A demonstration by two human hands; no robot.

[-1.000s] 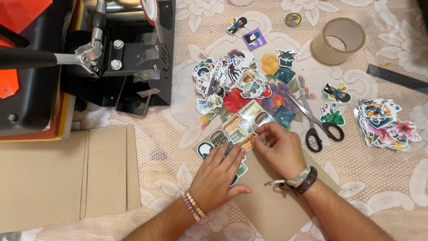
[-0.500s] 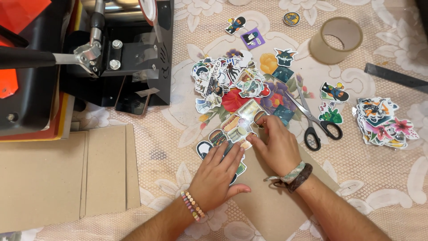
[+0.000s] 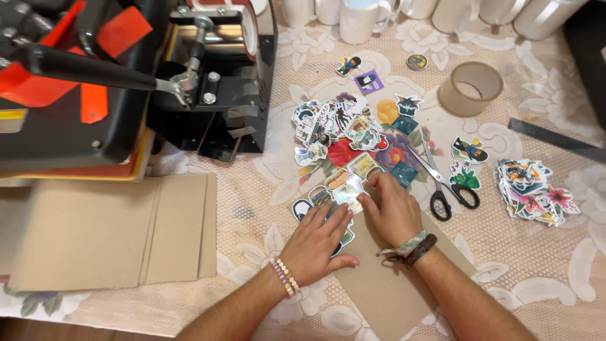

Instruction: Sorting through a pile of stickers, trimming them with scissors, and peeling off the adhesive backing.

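A black and orange heat press (image 3: 95, 95) occupies the far left of the bench (image 3: 555, 265), which is covered by a floral lace cloth, and a flat sheet of brown cardboard (image 3: 107, 237) lies in front of the press. Right of that, the left hand (image 3: 319, 243) lies palm down with fingers spread flat, gripping nothing, pressing on a row of cut-out stickers (image 3: 334, 189) laid along the upper left edge of a second, narrower cardboard strip (image 3: 391, 284). Just beside it, the right hand (image 3: 391, 208) rests on the same strip, its fingertips (image 3: 369, 186) pinching the edge of a glossy sticker (image 3: 349, 188) in that row; the grip is nearly closed on that sticker. Beyond the hands lies a loose heap of stickers (image 3: 341, 126), with a few single ones further back. Right of the heap, black-handled scissors (image 3: 445, 183) lie closed, near the right hand but apart from it. A roll of brown tape (image 3: 470, 88) sits further back, a smaller stack of stickers (image 3: 530, 189) lies near the right, and a dark ruler (image 3: 555, 140) lies at the right edge. White mugs (image 3: 360, 19) line the far edge
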